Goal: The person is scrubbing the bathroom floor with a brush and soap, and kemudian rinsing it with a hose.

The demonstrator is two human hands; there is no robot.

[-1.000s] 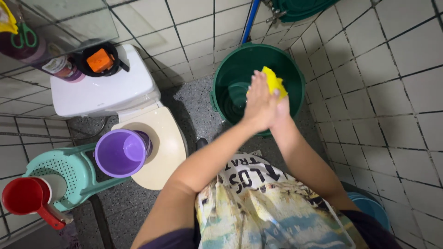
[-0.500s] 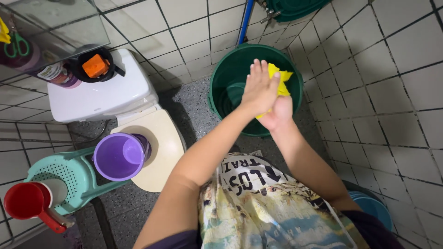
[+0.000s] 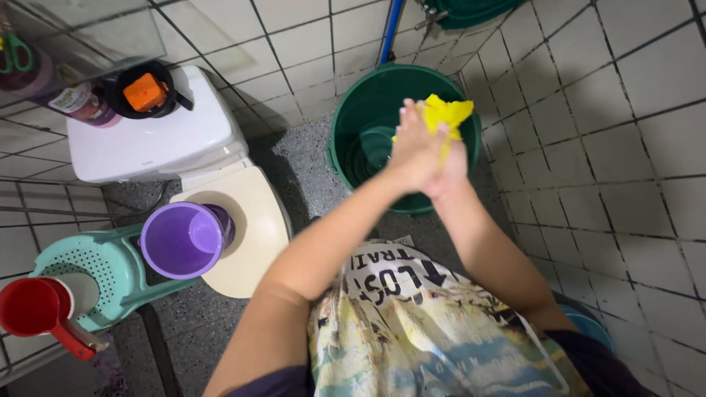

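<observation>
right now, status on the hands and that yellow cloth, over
Left hand and right hand pressed together, both clamped on the yellow cloth. Cloth held over the green bucket. Nothing between hands and bucket.

Pretty clearly a small home bathroom. There's a white toilet (image 3: 220,213) at left centre with its lid down and the cistern (image 3: 158,140) behind it, square white wall tiles (image 3: 610,110) all over the right and top of the frame, and a speckled grey floor (image 3: 309,169). A big green bucket (image 3: 368,110) with water sits at upper centre under a blue pipe (image 3: 390,29), and plastic scoops, purple (image 3: 184,239) and red (image 3: 33,309), sit at lower left.
</observation>
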